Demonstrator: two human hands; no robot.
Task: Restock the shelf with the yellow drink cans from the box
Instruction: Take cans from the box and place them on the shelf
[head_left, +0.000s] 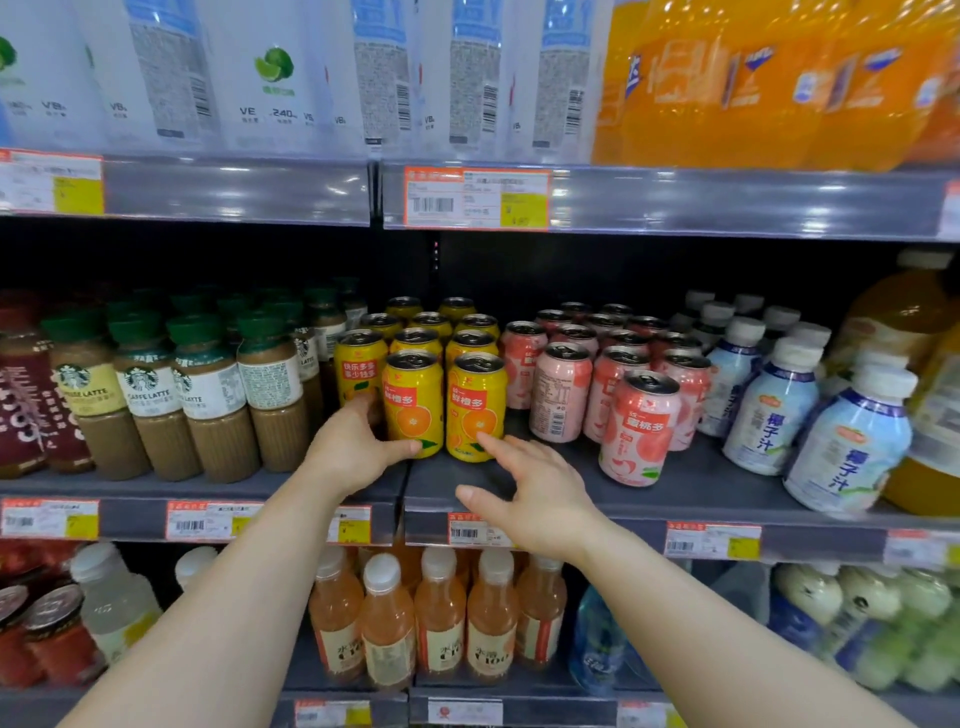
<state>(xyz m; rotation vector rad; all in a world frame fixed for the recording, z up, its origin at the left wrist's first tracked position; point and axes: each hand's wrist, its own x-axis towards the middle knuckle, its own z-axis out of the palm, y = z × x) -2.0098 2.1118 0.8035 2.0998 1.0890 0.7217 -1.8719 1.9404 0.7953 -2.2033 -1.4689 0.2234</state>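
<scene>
Several yellow orange-drink cans stand in rows on the middle shelf (675, 483). My left hand (358, 447) wraps around the base of the front left yellow can (414, 402), thumb across its front and fingers behind its left side. The front right yellow can (476, 405) stands beside it. My right hand (535, 493) hovers over the shelf edge with fingers spread, its index fingertip touching the bottom of that right can. The box is out of view.
Coffee bottles (208, 395) crowd the left of the yellow cans, pink peach cans (641, 431) and white coconut-juice bottles (852, 447) the right. Juice bottles (439, 613) fill the shelf below. White cartons and orange bottles sit above.
</scene>
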